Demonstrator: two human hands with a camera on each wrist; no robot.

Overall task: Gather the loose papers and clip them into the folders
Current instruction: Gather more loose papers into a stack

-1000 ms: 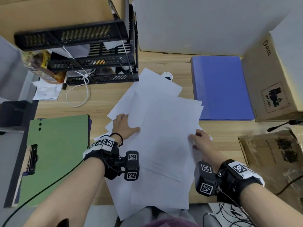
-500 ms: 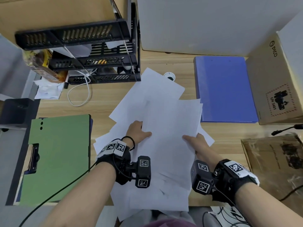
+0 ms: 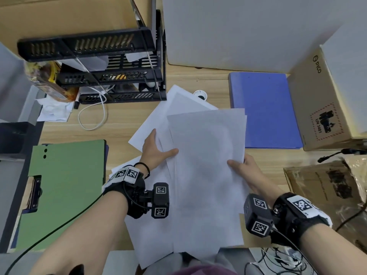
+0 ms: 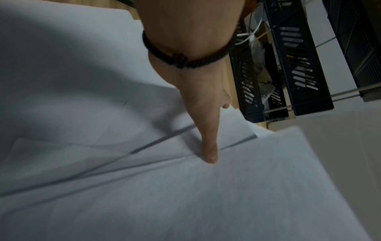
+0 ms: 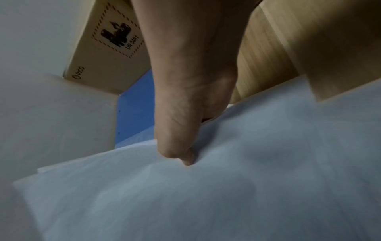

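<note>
Several loose white papers (image 3: 206,165) lie fanned in the middle of the wooden desk, their near ends hanging over the front edge. My left hand (image 3: 160,149) pinches their left side, thumb (image 4: 209,151) on top of the sheets (image 4: 226,195) and fingers mostly hidden below. My right hand (image 3: 242,167) pinches the right edge, thumb (image 5: 181,151) pressed on the top sheet (image 5: 226,195). A green folder (image 3: 67,185) lies at the left with a black clip (image 3: 36,193). A closed blue folder (image 3: 264,110) lies at the right, also seen as the blue folder (image 5: 136,114) past my thumb.
A black tiered tray rack (image 3: 111,76) stands at the back left with a white cable (image 3: 93,116) looped in front. A PICO cardboard box (image 3: 321,104) borders the blue folder. A brown wrapped package (image 3: 327,185) lies at the right front.
Both hands have drawn closer together and pulled the spread sheets into a narrower, more aligned pile. The left hand went from lying flat on the sheets to pinching their left side.
</note>
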